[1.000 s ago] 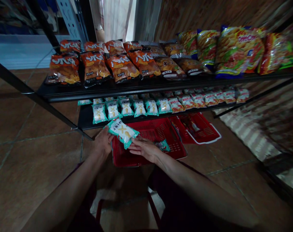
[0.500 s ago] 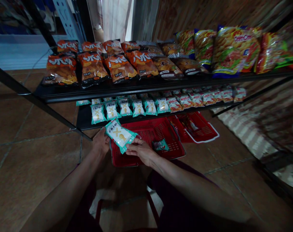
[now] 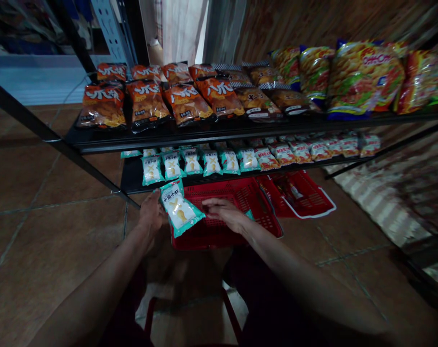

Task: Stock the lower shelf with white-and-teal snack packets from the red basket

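A teal and white snack bag (image 3: pixel 179 208) is held by its left edge in my left hand (image 3: pixel 152 210), tilted with its printed front facing up. My left fingertips are partly hidden behind it. Just right of the bag, my right hand (image 3: pixel 228 213) hovers over a red shopping basket (image 3: pixel 272 219), fingers extended and holding nothing. A small teal corner of another snack bag (image 3: pixel 249 214) shows in the basket behind my right wrist. Similar teal and white snack bags (image 3: pixel 212 163) stand in a row on the lower shelf (image 3: pixel 132 176), just beyond my hands.
On the upper shelf (image 3: pixel 161 137) are orange bags (image 3: pixel 146 103), brown bags (image 3: pixel 255 101) and large yellow bags (image 3: pixel 352 79). Red and white packets (image 3: pixel 294 152) line the lower shelf's right part. A second red basket (image 3: pixel 314 193) stands to the right. A black shelf post (image 3: pixel 85 166) rises at left.
My right hand has let go of the snack bag and moved right, away from it. My left hand still holds the bag. The view has shifted slightly.
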`<state>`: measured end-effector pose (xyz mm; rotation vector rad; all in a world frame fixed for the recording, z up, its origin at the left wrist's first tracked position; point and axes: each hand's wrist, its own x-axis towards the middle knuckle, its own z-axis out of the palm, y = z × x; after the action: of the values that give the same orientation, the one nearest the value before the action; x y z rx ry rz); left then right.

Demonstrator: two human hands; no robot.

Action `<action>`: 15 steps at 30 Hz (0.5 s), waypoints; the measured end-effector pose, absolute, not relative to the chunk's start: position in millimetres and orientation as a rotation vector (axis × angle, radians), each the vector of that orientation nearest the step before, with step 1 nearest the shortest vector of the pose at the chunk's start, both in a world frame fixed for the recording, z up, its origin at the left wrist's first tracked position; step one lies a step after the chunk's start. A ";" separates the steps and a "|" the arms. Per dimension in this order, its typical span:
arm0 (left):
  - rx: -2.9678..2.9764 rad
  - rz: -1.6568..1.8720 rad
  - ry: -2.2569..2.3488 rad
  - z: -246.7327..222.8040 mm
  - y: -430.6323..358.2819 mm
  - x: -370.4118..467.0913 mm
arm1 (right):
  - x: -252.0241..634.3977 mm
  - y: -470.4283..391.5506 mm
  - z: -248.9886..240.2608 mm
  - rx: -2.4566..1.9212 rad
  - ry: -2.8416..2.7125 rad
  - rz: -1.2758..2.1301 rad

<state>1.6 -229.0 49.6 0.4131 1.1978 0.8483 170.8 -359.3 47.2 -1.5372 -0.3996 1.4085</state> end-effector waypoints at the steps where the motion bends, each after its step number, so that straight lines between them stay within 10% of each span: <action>1: 0.418 0.830 1.186 50.0 -231.1 2.5 | 176.0 -355.9 49.3 -1.501 -0.382 1.361; 15: 0.554 0.530 1.061 60.3 -256.9 20.5 | 161.5 -329.8 62.1 -1.446 -0.178 1.213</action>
<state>20.5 -256.9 60.3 0.5535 1.0605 0.5303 161.5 -329.8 62.1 -1.4457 -0.1777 1.2133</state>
